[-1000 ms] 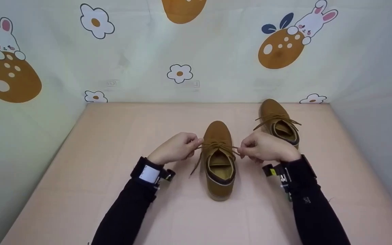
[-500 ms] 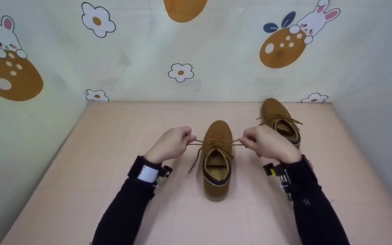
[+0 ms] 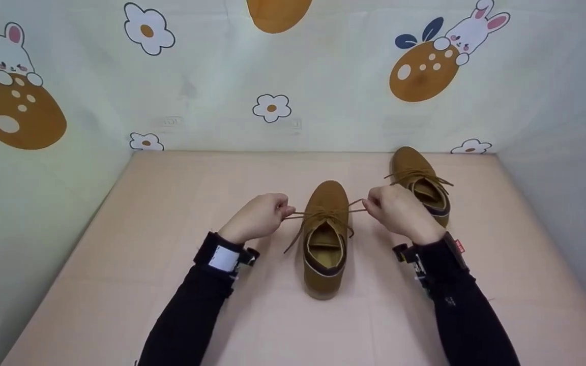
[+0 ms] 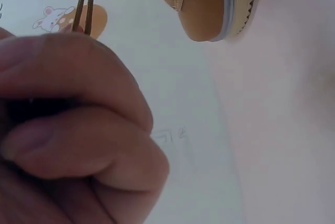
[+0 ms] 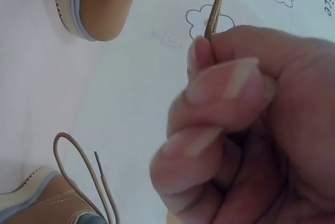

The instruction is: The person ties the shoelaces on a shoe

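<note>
A brown lace-up shoe (image 3: 321, 284) stands in the middle of the head view, toe pointing away. Its shoelace (image 3: 298, 215) is crossed in a bow over the tongue. My left hand (image 3: 256, 218) pinches two taut strands on the left side; the left wrist view shows this lace (image 4: 86, 4) running up from curled fingers. On the right, my right hand (image 3: 402, 211) pinches the opposite strands, and the lace (image 5: 216, 9) stretches up from thumb and fingertip in the right wrist view. A loose lace end (image 3: 293, 241) hangs beside the shoe's left side.
A second brown shoe (image 3: 407, 157) stands farther back on the right, close behind my right hand, its laces tied in a bow. The pale pink surface (image 3: 171, 305) meets a printed cloth wall (image 3: 211, 101) at the back and sides.
Both hands have drawn apart, lengthening the lace strands on either side of the shoe. My right hand has also moved slightly farther back. The second shoe stays in place.
</note>
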The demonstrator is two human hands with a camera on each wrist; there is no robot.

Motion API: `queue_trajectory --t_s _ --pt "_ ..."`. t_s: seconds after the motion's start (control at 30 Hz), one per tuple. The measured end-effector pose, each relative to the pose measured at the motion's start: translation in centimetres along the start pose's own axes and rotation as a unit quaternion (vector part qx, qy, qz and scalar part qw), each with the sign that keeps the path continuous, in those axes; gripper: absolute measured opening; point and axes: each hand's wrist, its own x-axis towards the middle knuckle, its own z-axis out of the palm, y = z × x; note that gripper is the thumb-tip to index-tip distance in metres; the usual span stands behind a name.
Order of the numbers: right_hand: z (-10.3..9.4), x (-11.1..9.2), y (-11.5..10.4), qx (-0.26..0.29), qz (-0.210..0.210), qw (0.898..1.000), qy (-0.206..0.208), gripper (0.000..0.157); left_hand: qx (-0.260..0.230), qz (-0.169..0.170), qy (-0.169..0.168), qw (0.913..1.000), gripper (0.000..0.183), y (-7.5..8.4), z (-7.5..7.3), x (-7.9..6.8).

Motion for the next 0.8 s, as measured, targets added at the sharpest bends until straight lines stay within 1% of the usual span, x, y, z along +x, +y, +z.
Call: queue_trajectory --t_s 0.03,0.1,0.2,0.33,0.43,0.5,0.57,0.67,0.8 --pt "-0.2 0.0 0.1 0.012 0.001 1.000 -0.012 0.032 -0.005 -0.001 -0.006 1.0000 0.036 -0.1 -0.1 0.0" --pt "-0.5 -0.1 0.2 0.043 0.008 0.998 -0.049 0.033 -0.015 -0.001 -0.018 0.9997 0.034 -0.3 -0.1 0.0" --pt "-0.9 -0.2 0.2 0.088 0.022 0.991 -0.099 0.032 -0.039 -0.006 -0.035 0.9986 0.032 -0.7 0.0 0.1" --pt "-1.2 -0.3 0.1 0.119 0.026 0.984 -0.132 0.030 -0.076 0.004 -0.050 0.9958 0.037 -1.0 0.2 0.3" --pt "-1.1 -0.3 0.0 0.135 0.024 0.979 -0.151 0.029 -0.090 0.026 -0.049 0.9944 0.041 -1.1 0.3 0.4" --pt "-1.2 -0.3 -0.1 0.139 0.021 0.977 -0.158 0.030 -0.090 0.039 -0.039 0.9944 0.041 -1.2 0.1 0.3" --pt "-1.2 -0.3 -0.2 0.135 0.021 0.978 -0.157 0.030 -0.085 0.050 -0.025 0.9948 0.036 -1.2 -0.1 0.2" --pt "-1.4 -0.5 -0.1 0.126 0.017 0.981 -0.145 0.032 -0.076 0.066 -0.008 0.9949 0.031 -1.2 -0.5 0.1" --pt "-1.3 -0.5 0.0 0.098 -0.006 0.987 -0.125 0.032 -0.057 0.085 0.007 0.9947 0.031 -1.2 -1.1 -0.1"
